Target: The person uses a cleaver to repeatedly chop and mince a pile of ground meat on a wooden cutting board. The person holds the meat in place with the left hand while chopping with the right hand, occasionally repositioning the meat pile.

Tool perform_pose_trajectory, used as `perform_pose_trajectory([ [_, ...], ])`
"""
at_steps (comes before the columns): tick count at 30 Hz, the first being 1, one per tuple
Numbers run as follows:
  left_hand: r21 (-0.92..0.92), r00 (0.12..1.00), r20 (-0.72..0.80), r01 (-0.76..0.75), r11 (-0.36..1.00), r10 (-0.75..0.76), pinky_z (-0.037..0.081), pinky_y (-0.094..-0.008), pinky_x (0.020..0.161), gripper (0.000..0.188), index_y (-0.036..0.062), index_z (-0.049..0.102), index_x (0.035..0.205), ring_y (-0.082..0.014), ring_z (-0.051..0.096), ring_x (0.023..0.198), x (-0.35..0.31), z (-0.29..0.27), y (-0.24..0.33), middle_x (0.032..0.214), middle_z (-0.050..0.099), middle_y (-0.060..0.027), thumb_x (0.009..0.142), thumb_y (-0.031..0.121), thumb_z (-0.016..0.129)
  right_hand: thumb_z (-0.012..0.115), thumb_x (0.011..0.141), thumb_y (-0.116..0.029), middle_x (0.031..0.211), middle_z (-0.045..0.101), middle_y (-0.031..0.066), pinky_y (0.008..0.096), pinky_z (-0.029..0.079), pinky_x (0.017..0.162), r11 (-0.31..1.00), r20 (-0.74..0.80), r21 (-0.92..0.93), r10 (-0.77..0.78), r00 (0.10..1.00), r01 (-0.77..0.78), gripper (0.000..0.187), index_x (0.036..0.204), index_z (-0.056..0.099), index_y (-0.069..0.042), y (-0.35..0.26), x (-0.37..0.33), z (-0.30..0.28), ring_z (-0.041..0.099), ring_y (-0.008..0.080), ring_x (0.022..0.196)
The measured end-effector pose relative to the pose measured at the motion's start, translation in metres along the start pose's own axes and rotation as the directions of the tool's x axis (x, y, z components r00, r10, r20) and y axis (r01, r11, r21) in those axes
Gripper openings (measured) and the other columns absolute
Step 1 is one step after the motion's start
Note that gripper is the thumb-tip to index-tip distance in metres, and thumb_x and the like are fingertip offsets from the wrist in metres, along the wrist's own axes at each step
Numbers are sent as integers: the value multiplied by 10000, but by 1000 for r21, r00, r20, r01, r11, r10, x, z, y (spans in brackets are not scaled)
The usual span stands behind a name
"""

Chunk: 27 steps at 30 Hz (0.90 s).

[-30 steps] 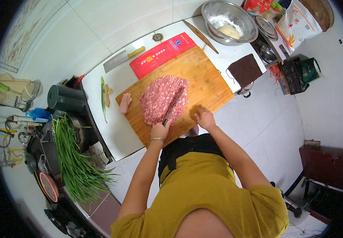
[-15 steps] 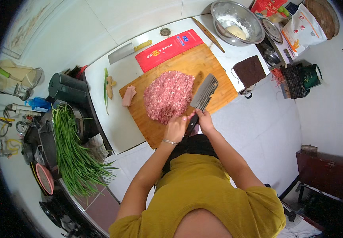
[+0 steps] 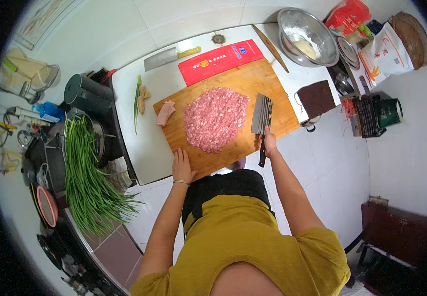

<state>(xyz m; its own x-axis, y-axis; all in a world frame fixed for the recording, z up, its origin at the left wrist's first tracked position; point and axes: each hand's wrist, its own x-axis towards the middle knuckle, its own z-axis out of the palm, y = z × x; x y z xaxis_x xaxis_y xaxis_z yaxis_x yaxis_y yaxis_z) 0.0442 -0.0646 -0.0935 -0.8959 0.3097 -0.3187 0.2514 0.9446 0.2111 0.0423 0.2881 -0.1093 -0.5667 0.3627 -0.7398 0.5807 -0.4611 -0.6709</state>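
right hand on black-handled cleaver, minced meat at its 10 o'clock

clock read from picture, 12 = up.

right hand: fingers curled closed round the handle where it meets the blade. blade points to 12, over the right part of the wooden board; can't tell if it touches the wood. handle butt at 6, past the board's near edge. minced meat sits just beside the blade at 9, narrow strip of bare wood between, not touching.

left hand: fingers laid out long, apart from the minced meat, resting on the board's near-left edge. can't tell if the thumb hooks the edge. minced meat at its 1 o'clock, near.

minced meat: one flat round heap, mid-board. from it: pale pink meat slab at 9, on the board's corner; ginger on the counter between 9 and 10; yellow-handled cleaver at 11; red package at 12, along the board's far edge; steel bowl with dough between 1 and 2.
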Motion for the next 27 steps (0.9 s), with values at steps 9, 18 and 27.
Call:
perform_pose_trajectory([
  [9,50,997,55,50,998,-52,262,-384,1015,978,42,238,1326,-303,191,1287,0,3,-3,1406,175,-145,549,283,780,442,837,-517,416,372,20,289,293,307,961,267,-268,139,954,-65,496,563,414,-104,-39,27,11,363,154,306],
  [18,82,995,64,77,994,-82,277,-383,1011,925,42,265,1317,-301,201,1282,4,4,1,1401,190,-137,568,241,769,510,828,-394,432,431,76,335,365,352,742,421,-616,24,907,266,447,537,448,-62,-72,38,36,449,199,347],
  [27,72,999,35,39,997,-42,276,-376,1015,953,3,267,1303,-330,227,1261,4,9,0,1390,198,-171,547,274,781,504,769,-164,696,612,161,298,483,479,-535,577,-793,-507,640,291,197,799,569,20,0,-23,83,616,228,594],
])
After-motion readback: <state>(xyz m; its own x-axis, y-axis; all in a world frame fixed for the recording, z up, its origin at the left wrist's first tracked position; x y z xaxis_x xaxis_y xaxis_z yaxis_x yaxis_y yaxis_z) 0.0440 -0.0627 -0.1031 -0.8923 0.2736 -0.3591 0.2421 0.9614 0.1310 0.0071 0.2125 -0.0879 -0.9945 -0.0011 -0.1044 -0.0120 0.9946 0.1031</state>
